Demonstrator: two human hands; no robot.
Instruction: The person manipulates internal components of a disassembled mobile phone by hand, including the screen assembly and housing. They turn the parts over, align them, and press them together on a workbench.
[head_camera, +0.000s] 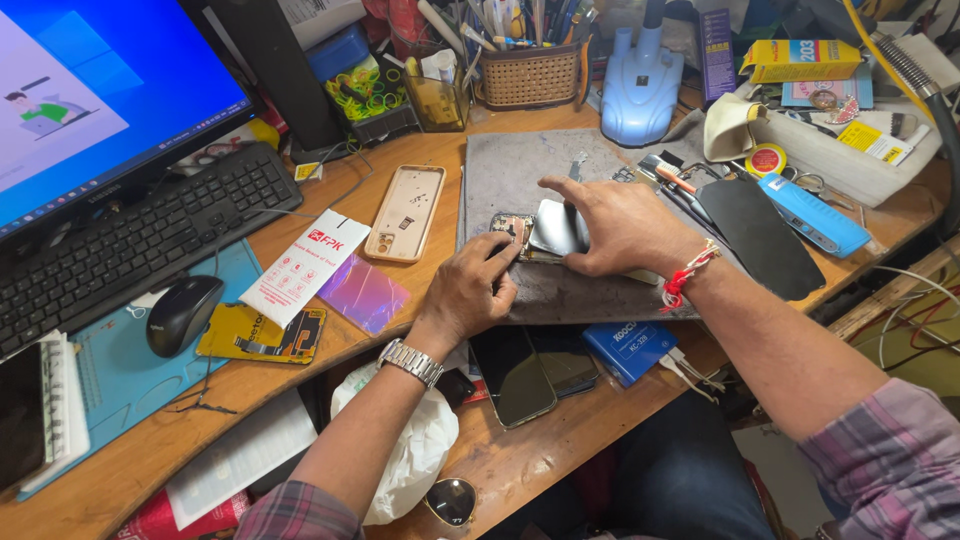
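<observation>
**A:** On the grey mat (560, 290), bench centre: count, please.

**B:** One opened phone (520, 236), its back off and innards showing at the top corner. One shiny metal plate (556, 228) lying over it. One tan phone case (405, 212) left of the mat, inner side up. Two dark phones (535, 368) at the near edge of the desk, screens up, overlapping. One blue box (628, 347) beside them. One black sheet (760, 235) to the right of the mat, and one blue flat tool (812, 214) beyond it.

**A:** Left side of the desk?

**B:** One keyboard (140, 240), one mouse (183, 312), one monitor (90, 100). One white sachet (305, 266), one iridescent film (364, 293) just beside it.

**A:** Left hand?

**B:** Left hand (470, 292) is curled, fingers drawn together, fingertips pressed on the lower edge of the opened phone. Whether it pinches anything small, cannot tell. Metal watch (411, 361) on that wrist.

**A:** Right hand?

**B:** Right hand (610, 225) is spread flat, fingers apart, palm down; fingertips rest on the metal plate, holding it to the mat. Not closed around anything. Red thread band (688, 275) on the wrist.

**A:** Phone position?

**B:** Flat on the mat, between both hands, touched by both.
</observation>
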